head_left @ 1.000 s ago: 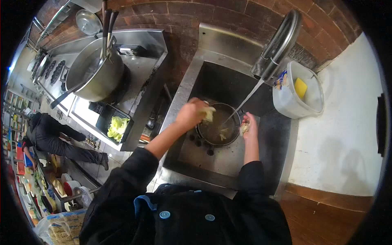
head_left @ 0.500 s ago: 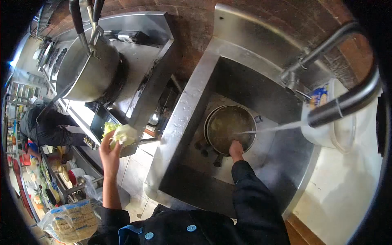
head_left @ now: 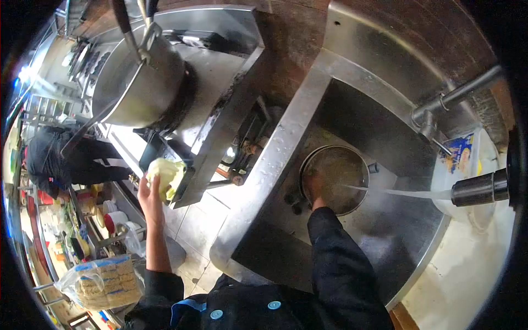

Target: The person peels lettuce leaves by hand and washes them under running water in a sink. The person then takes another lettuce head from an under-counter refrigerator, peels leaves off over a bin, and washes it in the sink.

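My left hand (head_left: 149, 199) is raised left of the sink, fingers closed round a pale green piece of lettuce or cabbage (head_left: 168, 175). My right hand (head_left: 315, 190) reaches down into a round pan (head_left: 357, 201) on the sink floor, at the pan's left side. Murky water fills the pan and blurs my right fingers, so their pose is hidden. A stream from the faucet (head_left: 478, 188) runs into it. Another pan's handle (head_left: 295, 204) shows beneath it.
The steel sink (head_left: 258, 181) has raised walls. Left of it, a large pot (head_left: 140, 91) with long-handled tools stands on the stove (head_left: 212, 71). A white bucket (head_left: 459, 157) is beside the faucet. A person in dark clothes (head_left: 66, 157) bends at far left, near bagged bread (head_left: 107, 283).
My right hand has moved to the pan's left side and deeper into the water. My left hand still holds the leafy piece, now turned. The view has shifted, moving the sink rightward.
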Motion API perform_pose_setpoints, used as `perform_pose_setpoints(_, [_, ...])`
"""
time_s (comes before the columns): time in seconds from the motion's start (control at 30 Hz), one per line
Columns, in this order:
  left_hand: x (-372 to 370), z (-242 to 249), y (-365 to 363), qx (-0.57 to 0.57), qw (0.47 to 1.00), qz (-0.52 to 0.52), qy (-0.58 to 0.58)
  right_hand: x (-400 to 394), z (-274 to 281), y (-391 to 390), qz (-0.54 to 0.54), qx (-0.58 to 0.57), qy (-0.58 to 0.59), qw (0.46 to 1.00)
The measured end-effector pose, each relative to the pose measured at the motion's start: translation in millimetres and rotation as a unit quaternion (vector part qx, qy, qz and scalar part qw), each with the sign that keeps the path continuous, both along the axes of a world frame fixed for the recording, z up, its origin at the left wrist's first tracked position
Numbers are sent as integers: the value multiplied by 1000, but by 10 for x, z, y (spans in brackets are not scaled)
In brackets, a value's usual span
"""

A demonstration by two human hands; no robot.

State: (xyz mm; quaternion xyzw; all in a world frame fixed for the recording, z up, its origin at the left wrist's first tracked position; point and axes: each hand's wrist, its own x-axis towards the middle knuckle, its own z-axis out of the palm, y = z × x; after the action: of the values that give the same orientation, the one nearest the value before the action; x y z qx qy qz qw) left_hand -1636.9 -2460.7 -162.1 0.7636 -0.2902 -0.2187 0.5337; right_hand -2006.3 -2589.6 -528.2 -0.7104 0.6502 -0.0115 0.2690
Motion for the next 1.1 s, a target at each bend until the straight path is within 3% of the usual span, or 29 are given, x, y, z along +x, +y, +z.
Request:
perform_pose_setpoints(0.03, [124, 16, 25, -6, 1000, 10, -11, 38, 107, 14, 72, 17, 75, 994])
perform_pose_setpoints(0.07, [309, 1, 62, 28, 996, 20, -79, -123, -307, 108, 46, 4, 39, 998])
perform_pose_setpoints(0.1, [337, 67, 53, 4, 997, 38, -65, -198, -727, 202, 23, -9, 0, 1000])
perform_pose_setpoints(0.17, [688, -35, 87, -10, 994, 65, -86, -193, 491, 141, -207, 233, -128, 941])
perform_pose_setpoints(0.2, [1076, -258, 160, 17, 989, 44, -140, -549, -612, 364, -295, 129, -456, 830])
perform_pose_setpoints(0.23, [922, -100, 81, -10, 997, 54, -54, -571, -193, 422, -254, 83, -380, 886])
perform_pose_setpoints(0.27, [1048, -229, 74, -6, 985, 84, -148, -587, 263, 474, -215, 34, -288, 933])
perform_pose_setpoints(0.3, [1064, -222, 32, -11, 985, 77, -151, -620, 694, 526, -184, -16, -192, 964])
perform_pose_setpoints(0.37, [1371, -428, -6, 71, 911, 70, -400, -803, 949, 639, -191, 35, -200, 960])
perform_pose_setpoints(0.43, [1194, -307, -168, 18, 983, 97, -153, -922, 1160, 687, -205, 82, -205, 954])
perform_pose_setpoints(0.47, [1148, -312, -217, 38, 986, 83, -138, -938, 1282, 723, -231, 86, -210, 946])
perform_pose_setpoints(0.5, [1090, -266, -240, 135, 961, 13, -241, -966, 1373, 760, -256, 90, -214, 938])
perform_pose_setpoints(0.57, [1141, -503, -242, 216, 932, -173, -235, -1069, 1170, 760, -280, 63, -254, 924])
perform_pose_setpoints(0.67, [824, -489, -240, 298, 894, -154, -296, -1077, 1188, 704, -312, -46, -342, 885])
perform_pose_setpoints(0.77, [469, -264, -165, 242, 880, -90, -399, -646, 2315, 649, -319, -113, -405, 849])
perform_pose_setpoints(0.8, [278, -141, -149, 207, 888, -89, -400, -638, 2494, 624, -296, -37, -439, 848])
perform_pose_setpoints(0.83, [53, -39, -123, 136, 894, -107, -413, -627, 2653, 616, -272, 39, -469, 839])
perform_pose_setpoints(0.9, [-381, -78, -38, 3, 904, -193, -380, -566, 2840, 640, -280, 15, -485, 828])
perform_pose_setpoints(0.97, [-846, 195, 63, -1, 894, -283, -347, -711, 2793, 646, -188, 23, -430, 883])
perform_pose_setpoints(1.03, [-1025, 192, 91, -36, 898, -267, -347, -1101, 2618, 535, -157, -18, -264, 952])
perform_pose_setpoints(1.07, [-1009, 150, 116, -35, 909, -260, -325, -1208, 2885, 480, -187, -77, -170, 964])
perform_pose_setpoints(1.1, [-958, 118, 170, -37, 916, -251, -312, -1439, 2905, 342, -193, -152, -176, 953])
